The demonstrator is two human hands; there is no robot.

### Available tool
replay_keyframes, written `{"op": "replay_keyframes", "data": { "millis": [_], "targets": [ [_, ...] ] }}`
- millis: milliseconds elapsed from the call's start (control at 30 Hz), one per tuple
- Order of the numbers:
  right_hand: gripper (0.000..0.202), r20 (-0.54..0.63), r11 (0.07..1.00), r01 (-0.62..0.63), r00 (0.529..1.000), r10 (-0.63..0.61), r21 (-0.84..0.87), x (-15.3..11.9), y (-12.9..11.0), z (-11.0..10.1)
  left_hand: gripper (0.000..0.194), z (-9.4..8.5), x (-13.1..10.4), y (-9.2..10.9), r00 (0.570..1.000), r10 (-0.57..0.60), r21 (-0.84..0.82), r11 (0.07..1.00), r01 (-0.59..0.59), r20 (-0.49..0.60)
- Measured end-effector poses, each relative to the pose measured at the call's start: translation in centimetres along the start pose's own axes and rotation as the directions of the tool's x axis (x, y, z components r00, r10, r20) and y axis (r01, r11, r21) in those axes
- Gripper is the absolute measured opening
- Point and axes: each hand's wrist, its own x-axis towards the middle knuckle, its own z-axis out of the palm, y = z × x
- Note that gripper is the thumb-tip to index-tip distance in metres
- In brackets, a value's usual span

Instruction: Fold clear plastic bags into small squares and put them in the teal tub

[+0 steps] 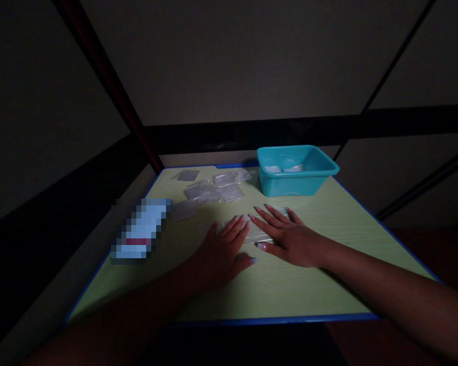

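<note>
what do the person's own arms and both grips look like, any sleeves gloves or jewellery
Each grip is an ungloved hand, left grip and right grip, with longish fingernails, some pale bluish-white. The right forearm shows no sleeve; the left forearm looks bare too, though shadowed. No rings, bracelets or watch can be made out.

Bare forearms (pixel 374 277), fingers (pixel 265 227) with long, pale-tipped nails (pixel 260 246)

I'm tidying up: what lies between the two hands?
Clear plastic lies there on the table, partly under the left hand and right hand; the head view shows it.
</note>
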Motion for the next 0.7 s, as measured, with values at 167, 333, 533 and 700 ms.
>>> {"op": "replay_keyframes", "data": {
  "millis": [167,333,533,700],
  "targets": [
    [0.068,0.015,1.000,-0.008,1.000,0.008,-0.005,-0.07,-0.03,-0.03,0.069,0.08,0.03,-0.09,1.000,0.007,-0.011,1.000,-0.007,0.000],
    [0.068,0.010,1.000,-0.005,1.000,0.005,-0.004,-0.12,-0.10,-0.09,0.069,0.06,-0.04,-0.10,1.000,0.019,-0.014,1.000,-0.019,-0.013],
    [0.068,-0.002,1.000,-0.007,1.000,0.007,0.005,-0.08,-0.09,-0.07,0.068,-0.26,0.00,0.14,1.000,-0.004,-0.011,1.000,0.004,0.013],
    [0.068,0.005,1.000,-0.002,1.000,0.002,0.009,-0.07,-0.10,-0.11,0.068,0.10,-0.03,-0.09,1.000,0.007,-0.014,1.000,-0.007,-0.002]
  ]
}}
